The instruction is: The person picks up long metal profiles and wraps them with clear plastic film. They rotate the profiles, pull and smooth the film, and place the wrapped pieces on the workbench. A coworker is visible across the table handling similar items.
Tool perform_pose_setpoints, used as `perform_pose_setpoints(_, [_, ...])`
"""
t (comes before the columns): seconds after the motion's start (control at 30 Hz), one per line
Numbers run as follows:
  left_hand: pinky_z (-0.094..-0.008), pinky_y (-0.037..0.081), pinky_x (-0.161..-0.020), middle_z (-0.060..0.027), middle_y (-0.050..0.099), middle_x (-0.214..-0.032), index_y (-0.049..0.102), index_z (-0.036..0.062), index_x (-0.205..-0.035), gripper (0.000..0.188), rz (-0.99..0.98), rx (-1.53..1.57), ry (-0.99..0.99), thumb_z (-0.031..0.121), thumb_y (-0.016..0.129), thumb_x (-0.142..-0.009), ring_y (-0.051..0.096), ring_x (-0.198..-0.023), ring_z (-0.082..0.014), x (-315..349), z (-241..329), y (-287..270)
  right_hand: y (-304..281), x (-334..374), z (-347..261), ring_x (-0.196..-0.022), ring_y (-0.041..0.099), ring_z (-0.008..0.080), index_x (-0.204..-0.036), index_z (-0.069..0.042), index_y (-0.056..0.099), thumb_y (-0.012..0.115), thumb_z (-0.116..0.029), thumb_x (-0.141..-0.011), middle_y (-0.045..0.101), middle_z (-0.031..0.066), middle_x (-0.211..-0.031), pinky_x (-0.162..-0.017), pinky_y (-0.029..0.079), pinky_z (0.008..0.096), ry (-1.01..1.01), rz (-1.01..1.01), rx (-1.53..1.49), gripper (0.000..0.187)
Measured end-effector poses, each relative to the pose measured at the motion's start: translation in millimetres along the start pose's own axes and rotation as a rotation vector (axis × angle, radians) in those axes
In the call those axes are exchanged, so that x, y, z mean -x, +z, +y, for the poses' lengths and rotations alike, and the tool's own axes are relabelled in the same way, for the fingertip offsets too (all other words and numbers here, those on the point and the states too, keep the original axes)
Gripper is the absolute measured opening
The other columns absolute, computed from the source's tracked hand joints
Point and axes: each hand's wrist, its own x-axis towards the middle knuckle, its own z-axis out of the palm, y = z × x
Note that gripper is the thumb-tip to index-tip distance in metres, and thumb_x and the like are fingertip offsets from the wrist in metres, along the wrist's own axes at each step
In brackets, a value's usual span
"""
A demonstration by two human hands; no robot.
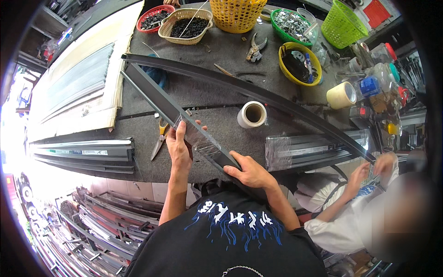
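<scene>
Slanting across the table in front of me is a long dark grey profile, with clear plastic film wrapped round its middle. My left hand is closed round the profile at the upper edge of the film, thumb on top. Further down, my right hand grips the same profile, its thumb lying across the face. The profile's near end is hidden against my shirt. A roll of clear film stands upright to the right of the profile. Yellow-handled scissors lie just left of my left hand.
A second long dark profile crosses the table toward a co-worker's hands at right. Wrapped profile bundles lie at left and right. Pliers, a yellow bowl and several baskets stand at the back.
</scene>
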Motion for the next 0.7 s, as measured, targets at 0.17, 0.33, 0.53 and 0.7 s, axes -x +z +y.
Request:
perform_pose_setpoints(0.17, [-0.0458,0.062,-0.087,-0.0193,0.066,-0.118,0.050,0.0013,-0.135,0.053,-0.071,0.185,-0.015,0.042,0.059,-0.102,0.072,-0.103,-0.0309,4.8,-9.1,4.9,1.6,-3.1,1.0,-0.079,0.070,0.0431,-0.114,0.002,0.057,0.062,-0.042,-0.100,0.068,0.0286,-0.084,-0.075,0.051,0.0463,0.000,0.029,0.000,0.046])
perform_pose_setpoints(0.33, [-0.0481,0.059,-0.087,-0.0124,0.063,-0.116,0.042,0.0085,-0.142,0.062,-0.016,0.187,-0.069,0.047,0.063,-0.098,0.069,-0.097,-0.0283,15.6,-17.1,12.9,6.9,-13.6,-9.2,-0.093,0.068,0.0509,-0.119,0.005,0.055,0.064,-0.046,-0.097,0.068,0.0356,-0.094,-0.081,0.052,0.0512,-0.018,0.053,0.136,0.056])
perform_pose_setpoints(0.53, [-0.0404,0.054,-0.068,-0.0070,0.056,-0.082,0.059,0.0034,-0.093,0.027,0.187,0.226,-0.079,0.029,0.067,-0.096,0.060,-0.072,-0.0211,15.9,-13.2,19.3,11.8,-15.1,-16.9,-0.096,0.068,0.0511,-0.130,0.003,0.047,0.073,-0.048,-0.089,0.069,0.0355,-0.097,-0.084,0.053,0.0551,0.057,-0.004,0.191,0.071])
perform_pose_setpoints(0.7, [-0.0383,0.053,-0.068,-0.0066,0.054,-0.082,0.056,0.0040,-0.094,0.026,0.261,0.227,-0.095,0.027,0.066,-0.095,0.057,-0.072,-0.0189,13.9,-13.8,19.2,10.4,-7.3,-4.7,-0.097,0.069,0.0479,-0.132,0.000,0.046,0.077,-0.048,-0.086,0.071,0.0296,-0.097,-0.084,0.054,0.0512,0.040,-0.027,0.211,0.073])
